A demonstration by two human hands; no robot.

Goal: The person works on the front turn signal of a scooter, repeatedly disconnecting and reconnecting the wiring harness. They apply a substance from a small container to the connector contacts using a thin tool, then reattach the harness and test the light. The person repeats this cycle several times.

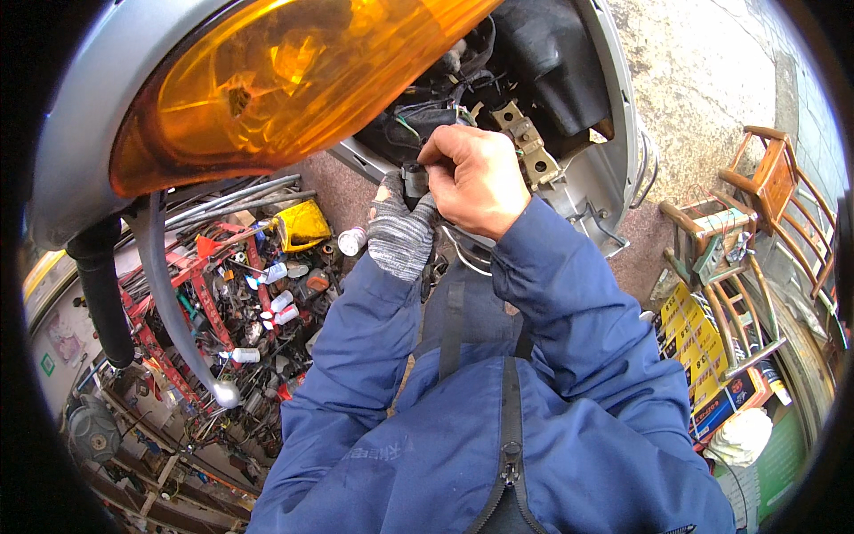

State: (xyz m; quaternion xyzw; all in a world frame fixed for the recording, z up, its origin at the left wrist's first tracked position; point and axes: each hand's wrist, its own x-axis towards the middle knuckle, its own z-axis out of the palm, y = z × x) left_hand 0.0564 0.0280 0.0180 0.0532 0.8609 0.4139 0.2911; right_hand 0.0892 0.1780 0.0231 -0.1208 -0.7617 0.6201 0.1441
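My left hand (402, 233), in a grey striped knit glove, is closed around a small dark block-shaped part (414, 181); its kind does not show. Right beside it, my bare right hand (479, 181) pinches at the top of that part, and whatever lies between those fingertips is hidden. Both hands are at the opened front of a scooter, just below its large amber lamp lens (267, 93). Behind the fingers run dark wires (422, 116). A metal bracket (527, 142) with bolts sits to the right of my right hand.
A black plastic housing (556, 67) fills the scooter's upper cavity. A brake lever (165, 294) hangs at left, above a red rack (209, 311) crowded with tools, bottles and parts. Wooden chairs (765, 182), a yellow carton (680, 334) and a white cloth bundle (740, 438) stand at right.
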